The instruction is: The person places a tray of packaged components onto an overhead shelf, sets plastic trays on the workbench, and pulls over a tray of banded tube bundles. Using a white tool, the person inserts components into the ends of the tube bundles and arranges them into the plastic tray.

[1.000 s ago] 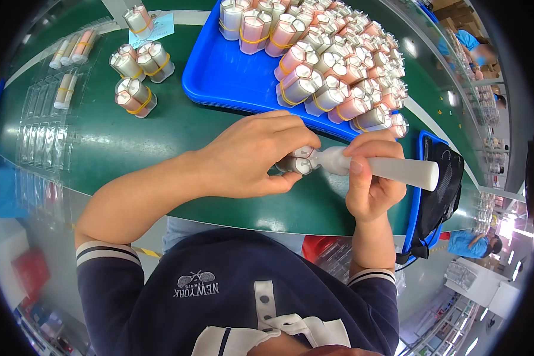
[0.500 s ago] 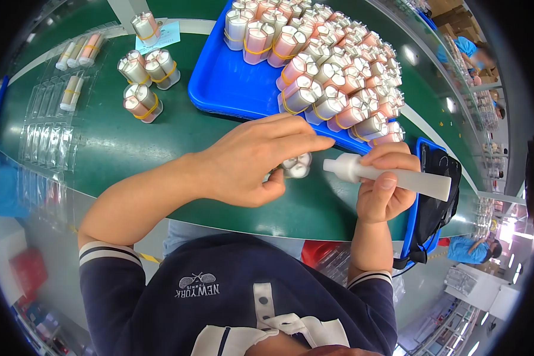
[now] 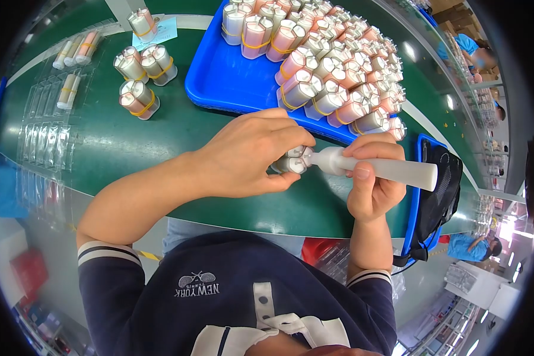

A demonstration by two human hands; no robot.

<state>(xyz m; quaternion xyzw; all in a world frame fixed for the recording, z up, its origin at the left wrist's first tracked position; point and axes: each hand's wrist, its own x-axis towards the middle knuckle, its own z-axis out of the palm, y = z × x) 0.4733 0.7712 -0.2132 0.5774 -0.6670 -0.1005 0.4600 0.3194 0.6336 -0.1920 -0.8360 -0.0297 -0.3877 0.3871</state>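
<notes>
My left hand [image 3: 258, 155] curls its fingers and thumb around a small bundle of white-topped cylinders [image 3: 295, 160] at the table's middle. Only the bundle's top shows; the rest is hidden behind the hand. My right hand [image 3: 377, 173] grips a white bottle with a narrow nozzle [image 3: 412, 173], held almost level. Its nozzle points left and meets the bundle's top at the right side; whether it touches or sits just above, I cannot tell.
A blue tray [image 3: 210, 83] behind my hands holds many banded cylinder bundles [image 3: 344, 77]. Several more bundles [image 3: 139, 99] stand at the left, near clear plastic blister trays [image 3: 44, 127]. A black mesh bag [image 3: 439, 190] lies in a blue bin at the right. Other people in blue work farther off.
The bottle has moved left and slightly up, bringing its nozzle to the bundle. My left hand's extended index finger has curled down around the bundle.
</notes>
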